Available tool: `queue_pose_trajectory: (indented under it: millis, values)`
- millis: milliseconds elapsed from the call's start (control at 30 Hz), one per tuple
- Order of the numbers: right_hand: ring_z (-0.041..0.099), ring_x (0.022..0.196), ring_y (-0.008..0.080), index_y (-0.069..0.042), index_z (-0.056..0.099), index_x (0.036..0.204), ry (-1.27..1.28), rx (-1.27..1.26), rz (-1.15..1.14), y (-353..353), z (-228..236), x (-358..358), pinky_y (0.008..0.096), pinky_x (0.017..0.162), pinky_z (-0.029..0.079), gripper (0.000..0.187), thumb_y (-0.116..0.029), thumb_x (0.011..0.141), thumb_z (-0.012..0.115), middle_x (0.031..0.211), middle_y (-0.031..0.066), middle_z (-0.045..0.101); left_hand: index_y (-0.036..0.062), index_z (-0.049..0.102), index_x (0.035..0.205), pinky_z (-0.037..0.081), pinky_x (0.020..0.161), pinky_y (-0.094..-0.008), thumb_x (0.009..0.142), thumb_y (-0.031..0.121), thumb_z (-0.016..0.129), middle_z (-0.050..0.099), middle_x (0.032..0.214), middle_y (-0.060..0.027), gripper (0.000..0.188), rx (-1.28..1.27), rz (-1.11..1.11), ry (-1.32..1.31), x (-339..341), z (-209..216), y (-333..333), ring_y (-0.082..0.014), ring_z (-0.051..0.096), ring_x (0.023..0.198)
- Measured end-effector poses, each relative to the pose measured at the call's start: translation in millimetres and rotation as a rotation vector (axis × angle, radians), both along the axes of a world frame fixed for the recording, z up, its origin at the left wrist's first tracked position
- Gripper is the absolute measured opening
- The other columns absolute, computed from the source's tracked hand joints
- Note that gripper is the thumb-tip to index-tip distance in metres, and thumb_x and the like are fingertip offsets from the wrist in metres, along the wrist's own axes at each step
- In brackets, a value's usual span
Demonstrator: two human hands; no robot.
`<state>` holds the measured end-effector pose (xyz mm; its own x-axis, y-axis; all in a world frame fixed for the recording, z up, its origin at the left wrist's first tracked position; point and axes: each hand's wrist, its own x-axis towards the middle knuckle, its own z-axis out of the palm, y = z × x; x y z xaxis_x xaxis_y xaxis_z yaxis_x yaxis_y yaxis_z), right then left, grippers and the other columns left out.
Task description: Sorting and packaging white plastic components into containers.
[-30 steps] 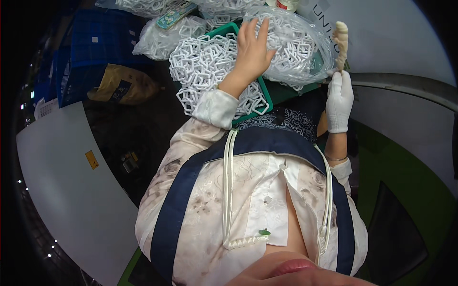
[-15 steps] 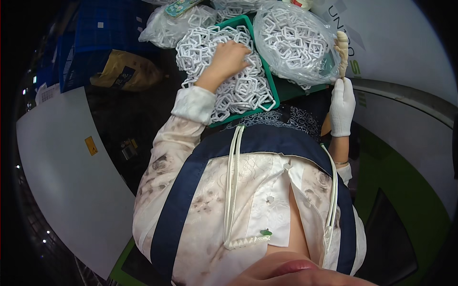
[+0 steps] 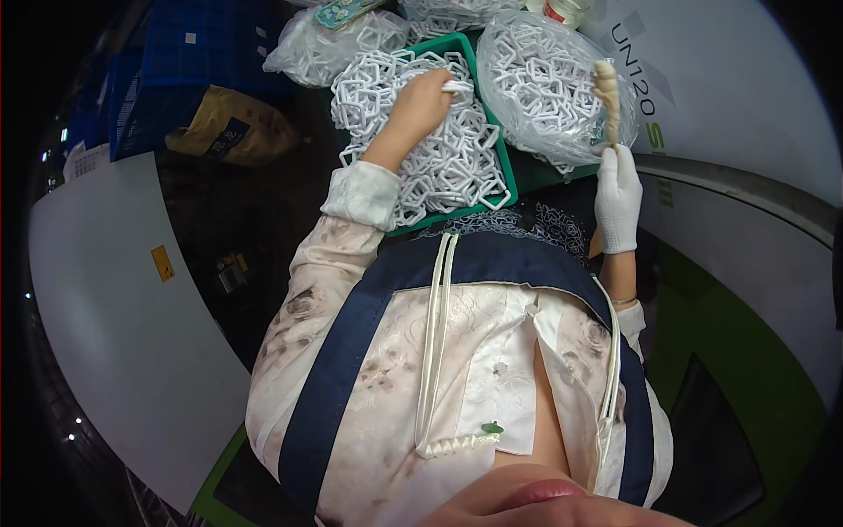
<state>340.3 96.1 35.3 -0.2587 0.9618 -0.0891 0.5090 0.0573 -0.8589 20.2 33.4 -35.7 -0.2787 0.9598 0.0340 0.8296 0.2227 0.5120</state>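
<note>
My bare left hand (image 3: 421,107) is over a green bin (image 3: 507,169) heaped with white plastic links (image 3: 448,167). Its fingers are closed on a white link (image 3: 456,87) that sticks out past the fingertips. The links are angular rings, piled above the rim. On the right, my right hand (image 3: 618,200) wears a white knit glove. Pinched in its fingertips is the thin lower end of a knobbly cream-coloured stick-like piece (image 3: 606,95), held upright. What exactly this piece is cannot be made out. It stands in front of a clear bag's right edge.
A clear plastic bag (image 3: 562,147) of white links lies right of the bin. Another bag (image 3: 303,57) sits at the back left, with a green patterned packet (image 3: 344,12) on it. A brown bag (image 3: 237,132) and blue crates (image 3: 198,66) stand left. A jar (image 3: 565,10) is at the back.
My left hand has closed its fingers and now holds a white link. The cream-coloured piece in my right hand has shifted a little left. The whole view has moved slightly.
</note>
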Motion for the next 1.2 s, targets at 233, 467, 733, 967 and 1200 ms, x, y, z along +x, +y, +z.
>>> queue_pose_trajectory:
  millis: [233, 467, 733, 967, 1200]
  values:
    - [0.047, 0.074, 0.0145, 0.001, 0.059, 0.106, 0.055, -0.043, 0.138, -8.2, 15.3, -22.1, 0.0282, 0.074, 0.044, 0.025, -0.02, 0.105, 0.046, 0.082, 0.01, 0.054, 0.0044, 0.066, 0.11, 0.051, 0.088, -0.0414, 0.082, 0.005, 0.06, 0.066, 0.105, -0.0171, 0.029, -0.051, -0.189, -0.21, 17.6, 5.5, -2.8, -0.0352, 0.065, 0.097]
    - [0.054, 0.066, 0.0256, 0.0, 0.059, 0.103, 0.045, 0.008, 0.095, -12.2, 16.7, -15.8, 0.0353, 0.066, 0.046, 0.024, -0.021, 0.103, 0.047, 0.078, 0.0191, 0.058, 0.0086, 0.062, 0.098, 0.052, 0.078, -0.0431, 0.081, 0.007, 0.061, 0.061, 0.098, -0.0098, 0.018, -0.09, -0.288, 0.056, 84.2, -26.7, -0.6, -0.0305, 0.063, 0.094]
    - [0.049, 0.071, 0.0148, 0.001, 0.058, 0.107, 0.034, -0.046, 0.156, -14.2, 10.4, -11.7, 0.03, 0.07, 0.044, 0.025, -0.021, 0.105, 0.046, 0.082, 0.014, 0.057, 0.0099, 0.068, 0.09, 0.051, 0.081, -0.0404, 0.078, 0.006, 0.06, 0.066, 0.101, -0.0055, 0.015, 0.17, -0.485, 0.152, 65.7, -23.4, -5.7, -0.0274, 0.061, 0.092]
    - [0.038, 0.066, 0.0059, -0.003, 0.061, 0.104, 0.284, -0.148, 0.261, -35.4, 3.1, -40.2, 0.0234, 0.061, 0.035, 0.024, -0.022, 0.105, 0.047, 0.074, -0.0037, 0.043, 0.0016, 0.059, 0.107, 0.053, 0.077, -0.0351, 0.086, -0.004, 0.048, 0.067, 0.098, -0.0113, 0.024, 0.317, 0.194, -0.822, 69.1, 31.8, 5.4, -0.0237, 0.066, 0.085]
    - [0.062, 0.079, 0.0188, -0.002, 0.058, 0.111, 0.23, -0.111, 0.184, -25.8, -0.9, -40.3, 0.0332, 0.074, 0.048, 0.022, -0.021, 0.101, 0.053, 0.085, 0.0138, 0.062, 0.0041, 0.049, 0.122, 0.051, 0.088, -0.0303, 0.102, 0.0, 0.039, 0.06, 0.105, -0.007, 0.023, 0.52, 0.245, -1.565, 104.9, 76.8, 11.3, -0.0146, 0.06, 0.095]
